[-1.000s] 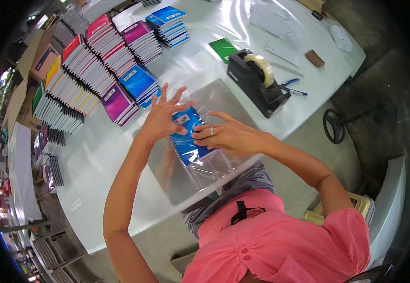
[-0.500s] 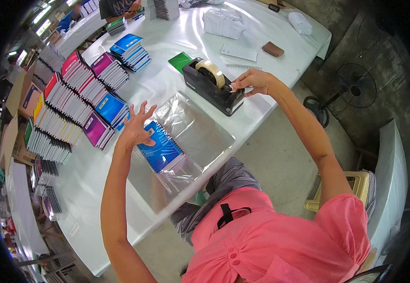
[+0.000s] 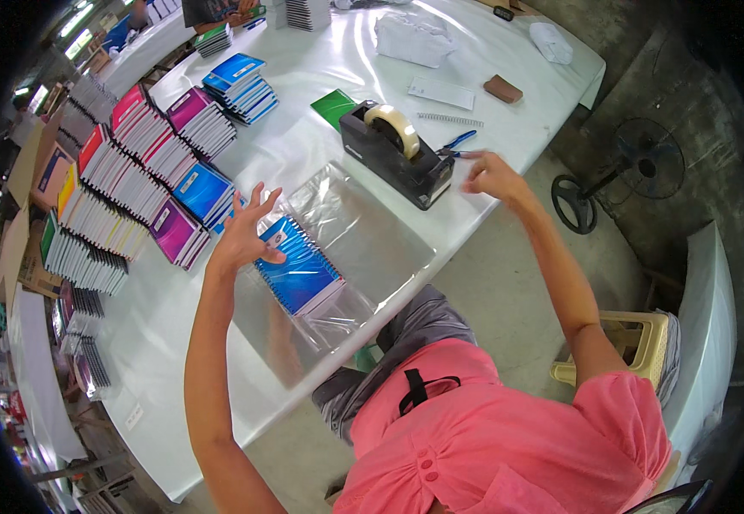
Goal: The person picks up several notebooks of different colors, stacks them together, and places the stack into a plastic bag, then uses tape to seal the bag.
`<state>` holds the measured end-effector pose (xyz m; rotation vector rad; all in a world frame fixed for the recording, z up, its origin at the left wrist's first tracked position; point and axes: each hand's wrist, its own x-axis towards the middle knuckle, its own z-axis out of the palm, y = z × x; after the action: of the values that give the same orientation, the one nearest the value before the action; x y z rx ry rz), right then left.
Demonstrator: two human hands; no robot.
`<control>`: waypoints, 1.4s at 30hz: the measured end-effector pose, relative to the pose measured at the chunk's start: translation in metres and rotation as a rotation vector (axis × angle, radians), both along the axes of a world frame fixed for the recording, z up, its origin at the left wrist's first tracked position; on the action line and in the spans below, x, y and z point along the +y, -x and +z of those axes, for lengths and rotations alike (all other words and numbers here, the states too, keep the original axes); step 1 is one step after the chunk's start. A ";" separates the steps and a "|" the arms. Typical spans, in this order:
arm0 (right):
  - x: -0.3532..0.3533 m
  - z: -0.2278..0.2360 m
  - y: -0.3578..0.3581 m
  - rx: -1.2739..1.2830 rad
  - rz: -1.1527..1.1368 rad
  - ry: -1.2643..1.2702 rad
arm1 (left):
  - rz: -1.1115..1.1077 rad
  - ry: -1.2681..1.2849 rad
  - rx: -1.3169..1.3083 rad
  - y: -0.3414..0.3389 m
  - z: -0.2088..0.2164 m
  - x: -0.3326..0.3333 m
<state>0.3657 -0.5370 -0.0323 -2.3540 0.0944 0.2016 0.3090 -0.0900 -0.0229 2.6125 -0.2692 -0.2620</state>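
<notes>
Blue spiral notebook in clear bag, under left fingers.

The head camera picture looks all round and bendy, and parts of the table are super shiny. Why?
Head view: the fisheye lens curves the white table's edge and leaves black corners; daylight glares off the tabletop near the black tape dispenser and off the clear plastic bag around the blue spiral notebook; the right hand looks slightly blurred, the left hand sharp.
</notes>
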 end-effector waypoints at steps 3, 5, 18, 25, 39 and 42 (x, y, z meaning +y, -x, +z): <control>0.016 0.036 0.003 -0.423 0.070 0.714 | -0.011 0.058 -0.025 -0.002 -0.014 0.016; 0.040 0.068 0.007 -0.381 0.354 0.361 | -0.031 0.083 -0.073 -0.005 -0.020 0.014; 0.300 0.059 0.022 0.285 1.107 0.571 | 0.101 0.057 0.061 -0.005 -0.015 0.005; 0.292 0.056 0.042 -0.313 1.285 0.696 | 0.114 0.084 0.051 0.004 -0.011 0.009; 0.222 -0.001 0.070 0.233 0.696 -0.646 | 0.650 0.443 -0.186 0.121 -0.041 -0.029; 0.221 0.020 0.089 0.020 0.753 -0.814 | 0.545 1.260 -0.159 0.150 0.004 -0.051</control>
<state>0.2763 -0.3163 -0.0119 -1.4754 -0.7378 0.5125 0.1587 -0.1408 -0.0188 1.3610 0.1974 0.2523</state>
